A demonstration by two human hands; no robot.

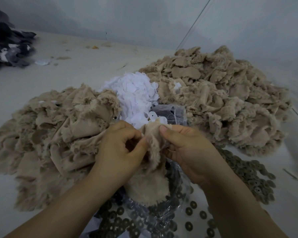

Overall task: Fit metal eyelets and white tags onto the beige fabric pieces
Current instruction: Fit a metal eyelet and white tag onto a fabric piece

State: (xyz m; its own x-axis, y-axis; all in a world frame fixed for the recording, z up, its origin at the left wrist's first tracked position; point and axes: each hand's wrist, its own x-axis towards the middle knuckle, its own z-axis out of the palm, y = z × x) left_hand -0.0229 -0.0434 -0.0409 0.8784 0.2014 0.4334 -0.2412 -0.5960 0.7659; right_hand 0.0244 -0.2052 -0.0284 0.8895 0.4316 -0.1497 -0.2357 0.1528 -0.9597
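Note:
A frayed beige fabric piece hangs between my hands at the centre. My left hand pinches its upper left edge with thumb and curled fingers. My right hand pinches the upper right edge, where a white tag with a small hole sticks up just behind the fabric. A heap of white tags lies beyond my hands. Dark metal eyelets are scattered on the surface near my forearms, some on clear plastic. Whether an eyelet sits in the held piece is hidden by my fingers.
A large pile of beige pieces lies at the right, another beige pile at the left with a small metal eyelet showing. A clear plastic bag holds dark parts. Dark fabric is heaped at the far left by the wall.

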